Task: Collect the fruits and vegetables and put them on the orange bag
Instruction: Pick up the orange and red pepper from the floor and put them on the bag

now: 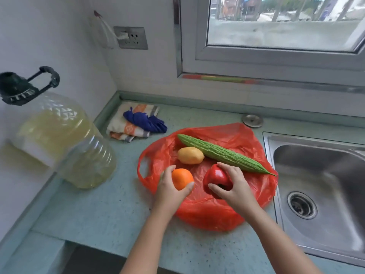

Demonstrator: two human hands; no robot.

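Orange bag (pixel 221 212) flat on table (pixel 110 212), left of sink (pixel 320 175). On bag: bitter gourd (pixel 223 153), potato (pixel 190 155). Right hand (pixel 235 186) fingers clamped on red pepper (pixel 216 177); left hand (pixel 169 191) fingers clamped on orange (pixel 181 178), both over bag.

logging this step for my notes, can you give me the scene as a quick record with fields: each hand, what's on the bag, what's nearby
left hand: left hand in a grip on the orange, over the bag's left part
right hand: right hand in a grip on the red bell pepper, over the bag
bag: orange bag spread flat on the counter
lying on the bag: bitter gourd, potato
right of the bag: sink
behind the bag, left: folded cloth
far left: oil jug
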